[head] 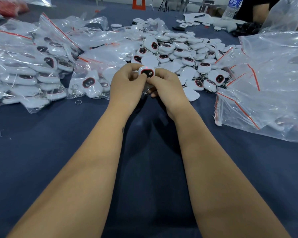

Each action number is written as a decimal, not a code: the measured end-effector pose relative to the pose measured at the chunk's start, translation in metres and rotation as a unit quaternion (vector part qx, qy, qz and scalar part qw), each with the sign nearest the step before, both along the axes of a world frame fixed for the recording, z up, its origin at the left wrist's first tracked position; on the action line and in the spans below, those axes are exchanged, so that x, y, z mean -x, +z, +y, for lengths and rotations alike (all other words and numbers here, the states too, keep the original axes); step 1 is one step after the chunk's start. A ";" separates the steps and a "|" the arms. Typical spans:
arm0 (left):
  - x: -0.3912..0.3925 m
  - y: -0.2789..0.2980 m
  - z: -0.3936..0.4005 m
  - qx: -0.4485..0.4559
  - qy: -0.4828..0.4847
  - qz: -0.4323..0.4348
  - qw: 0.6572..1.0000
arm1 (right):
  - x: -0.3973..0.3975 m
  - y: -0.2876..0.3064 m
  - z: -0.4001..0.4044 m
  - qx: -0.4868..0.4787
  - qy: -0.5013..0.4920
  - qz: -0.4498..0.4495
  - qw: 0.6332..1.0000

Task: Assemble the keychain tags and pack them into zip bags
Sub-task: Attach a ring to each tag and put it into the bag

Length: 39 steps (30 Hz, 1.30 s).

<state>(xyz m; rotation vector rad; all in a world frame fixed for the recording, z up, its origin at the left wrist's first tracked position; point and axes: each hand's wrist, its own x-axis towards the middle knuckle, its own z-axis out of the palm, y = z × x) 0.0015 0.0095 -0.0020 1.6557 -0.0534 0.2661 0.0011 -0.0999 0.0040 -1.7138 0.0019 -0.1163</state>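
White tag held up before the loose pile

The keychain tag (147,71), a rounded white square with a red-rimmed black face, stood tilted just in front of the loose tag pile (179,54); packed zip bags (33,66) lay left of that pile, slack ones (268,83) right.

Hands (144,83) hide the held tag's (147,72) lower edge.

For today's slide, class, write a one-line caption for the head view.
Both hands, left hand and right hand, hold one white tag before the loose tag pile.
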 end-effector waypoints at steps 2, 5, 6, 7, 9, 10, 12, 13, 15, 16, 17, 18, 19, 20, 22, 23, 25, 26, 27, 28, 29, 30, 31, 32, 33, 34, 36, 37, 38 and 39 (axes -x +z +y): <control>0.000 0.001 -0.001 0.012 0.012 -0.010 1.000 | 0.000 0.000 -0.001 -0.021 -0.002 -0.002 1.000; 0.002 0.003 0.001 -0.025 0.071 -0.058 0.996 | -0.001 0.000 -0.002 -0.074 -0.026 -0.003 0.997; 0.003 0.002 0.002 -0.068 0.098 -0.069 0.991 | -0.001 0.000 -0.002 -0.096 -0.037 -0.004 0.995; 0.003 0.002 0.004 -0.118 0.122 -0.072 0.983 | -0.002 0.001 -0.002 -0.119 -0.045 -0.005 0.992; 0.002 -0.001 0.006 -0.214 0.141 -0.067 0.964 | -0.004 0.002 -0.003 -0.176 -0.055 -0.006 0.983; 0.001 -0.003 0.006 -0.258 0.137 -0.069 0.954 | -0.005 0.002 -0.003 -0.206 -0.055 -0.007 0.977; 0.000 -0.005 0.004 -0.332 0.125 -0.078 0.932 | -0.006 0.002 -0.004 -0.249 -0.053 -0.011 0.967; -0.001 -0.006 0.003 -0.356 0.123 -0.079 0.923 | -0.005 0.002 -0.004 -0.262 -0.050 -0.014 0.964; -0.002 -0.007 0.004 -0.377 0.123 -0.071 0.915 | -0.005 0.003 -0.003 -0.285 -0.042 -0.014 0.957; -0.002 -0.008 0.005 -0.376 0.121 -0.063 0.916 | -0.004 0.004 -0.003 -0.300 -0.036 -0.013 0.953; -0.002 -0.007 0.006 -0.371 0.120 -0.056 0.919 | -0.004 0.005 -0.002 -0.313 -0.030 -0.013 0.949; -0.002 -0.007 0.006 -0.363 0.122 -0.052 0.922 | -0.004 0.005 -0.001 -0.323 -0.024 -0.013 0.946; -0.002 -0.006 0.007 -0.352 0.128 -0.052 0.926 | -0.003 0.005 -0.001 -0.328 -0.018 -0.014 0.944; -0.001 -0.006 0.007 -0.334 0.136 -0.054 0.931 | -0.003 0.006 0.000 -0.332 -0.012 -0.015 0.943; 0.001 -0.003 0.007 -0.277 0.149 -0.061 0.947 | -0.002 0.006 0.001 -0.342 0.006 -0.022 0.940; 0.002 -0.001 0.007 -0.246 0.151 -0.067 0.955 | -0.002 0.006 0.002 -0.349 0.014 -0.027 0.937; 0.004 0.001 0.006 -0.197 0.142 -0.073 0.967 | -0.002 0.007 0.003 -0.362 0.029 -0.036 0.931; 0.006 0.002 0.005 -0.178 0.132 -0.071 0.973 | -0.002 0.007 0.003 -0.362 0.031 -0.037 0.931; 0.007 0.003 0.003 -0.160 0.120 -0.068 0.977 | -0.002 0.006 0.004 -0.356 0.031 -0.037 0.933; 0.008 0.003 0.001 -0.144 0.107 -0.067 0.982 | -0.003 0.005 0.006 -0.344 0.027 -0.037 0.938; 0.009 0.004 -0.001 -0.130 0.096 -0.066 0.985 | -0.003 0.004 0.007 -0.328 0.022 -0.038 0.944; 0.009 0.004 -0.002 -0.119 0.090 -0.068 0.987 | -0.003 0.003 0.007 -0.313 0.013 -0.042 0.949; 0.009 0.004 -0.003 -0.109 0.090 -0.072 0.987 | -0.004 0.002 0.007 -0.299 0.002 -0.046 0.953; 0.009 0.004 -0.003 -0.100 0.097 -0.078 0.987 | -0.004 0.001 0.007 -0.283 -0.011 -0.049 0.958; 0.008 0.004 -0.003 -0.093 0.109 -0.085 0.986 | -0.005 0.000 0.007 -0.268 -0.024 -0.047 0.962; 0.007 0.004 -0.002 -0.087 0.123 -0.093 0.984 | -0.005 -0.001 0.006 -0.251 -0.037 -0.043 0.966; 0.007 0.004 -0.001 -0.073 0.134 -0.114 0.982 | -0.006 -0.002 0.005 -0.199 -0.047 -0.041 0.978; 0.007 0.004 -0.001 -0.068 0.134 -0.126 0.981 | -0.005 -0.003 0.005 -0.151 -0.048 -0.049 0.986; 0.008 0.004 -0.002 -0.068 0.134 -0.137 0.979 | -0.003 -0.003 0.005 -0.084 -0.051 -0.067 0.993; 0.008 0.004 -0.002 -0.071 0.135 -0.148 0.977 | -0.001 -0.003 0.005 -0.019 -0.053 -0.087 0.995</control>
